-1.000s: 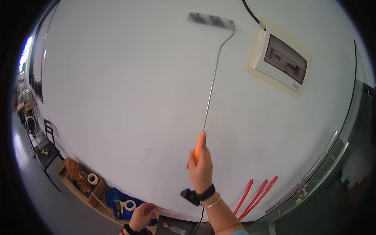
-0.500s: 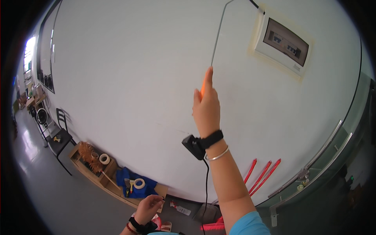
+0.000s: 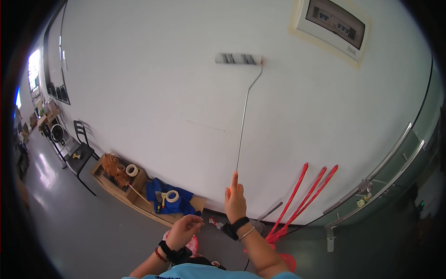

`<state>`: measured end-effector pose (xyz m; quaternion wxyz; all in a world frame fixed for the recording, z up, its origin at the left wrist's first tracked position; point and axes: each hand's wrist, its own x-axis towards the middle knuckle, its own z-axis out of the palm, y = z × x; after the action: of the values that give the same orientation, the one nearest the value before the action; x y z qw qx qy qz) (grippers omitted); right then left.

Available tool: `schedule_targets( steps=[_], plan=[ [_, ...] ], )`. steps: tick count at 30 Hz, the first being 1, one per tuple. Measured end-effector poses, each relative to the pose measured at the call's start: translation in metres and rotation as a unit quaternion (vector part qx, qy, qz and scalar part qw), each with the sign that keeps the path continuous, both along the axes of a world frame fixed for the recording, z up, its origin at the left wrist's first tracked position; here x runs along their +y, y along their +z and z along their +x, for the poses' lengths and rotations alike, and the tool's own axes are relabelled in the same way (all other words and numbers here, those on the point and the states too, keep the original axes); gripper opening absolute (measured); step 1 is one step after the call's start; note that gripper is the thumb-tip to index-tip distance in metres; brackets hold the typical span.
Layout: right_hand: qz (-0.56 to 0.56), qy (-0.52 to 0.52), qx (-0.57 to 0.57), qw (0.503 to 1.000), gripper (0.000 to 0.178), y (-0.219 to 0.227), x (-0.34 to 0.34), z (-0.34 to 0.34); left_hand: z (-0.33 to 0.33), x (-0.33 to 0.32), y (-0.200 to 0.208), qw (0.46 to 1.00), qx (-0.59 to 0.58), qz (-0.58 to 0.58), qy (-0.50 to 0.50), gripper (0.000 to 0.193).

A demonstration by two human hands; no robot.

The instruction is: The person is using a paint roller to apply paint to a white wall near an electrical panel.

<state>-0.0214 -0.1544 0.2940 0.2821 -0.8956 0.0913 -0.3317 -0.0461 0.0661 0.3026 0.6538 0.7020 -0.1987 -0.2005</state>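
Someone's right hand (image 3: 236,204) is gripping the orange handle (image 3: 231,189) of a paint roller (image 3: 244,109), its fingers wrapping the grip while the index finger (image 3: 235,180) is pointing straight up along it. Lower down, the left hand (image 3: 180,232) is hanging loose and half-curled, with nothing showing in it and no contact that I can make out. Outward from the grip, the bent wire frame (image 3: 239,144) is rising to the dark-striped sleeve (image 3: 230,58), which is lying nearly level, seemingly against the white wall (image 3: 139,93), above a thin scratch-like line (image 3: 206,125). Being steered one-handed through so long a frame, the sleeve is probably prone to tipping: a twisting wrist could leave one end pressing harder and the other lifting, giving uneven streaks. Straying up and to the right would risk smearing the distribution box (image 3: 334,23) and the pale yellowish border (image 3: 293,29) around it. Red-wrapped poles (image 3: 299,181) are slanting up near the right forearm (image 3: 260,246), so a sideways swing of the elbow might be enough to knock them. Any drips could be spotting the blue cloth (image 3: 151,190) and the wooden crate (image 3: 199,203) below.
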Motion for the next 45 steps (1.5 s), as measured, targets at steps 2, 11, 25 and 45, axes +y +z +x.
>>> schedule_targets(
  steps=[2, 11, 25, 45],
  plan=[
    [0.01, 0.013, 0.009, 1.0, 0.072, -0.023, -0.005, -0.019, 0.002, -0.01, 0.003, 1.0, -0.006, 0.011, -0.018, 0.019],
    [0.013, 0.005, 0.092, 0.996, 0.075, -0.093, -0.001, -0.077, 0.01, -0.025, 0.001, 1.0, 0.016, -0.007, -0.017, 0.017],
    [0.086, -0.009, 0.032, 0.996, 0.067, -0.095, 0.035, -0.093, 0.059, 0.011, 0.012, 0.997, 0.019, 0.001, -0.08, 0.021],
    [0.075, -0.014, 0.002, 0.997, 0.061, -0.037, 0.071, -0.035, 0.086, 0.064, -0.005, 0.999, 0.021, -0.023, -0.022, 0.019]
  ],
)
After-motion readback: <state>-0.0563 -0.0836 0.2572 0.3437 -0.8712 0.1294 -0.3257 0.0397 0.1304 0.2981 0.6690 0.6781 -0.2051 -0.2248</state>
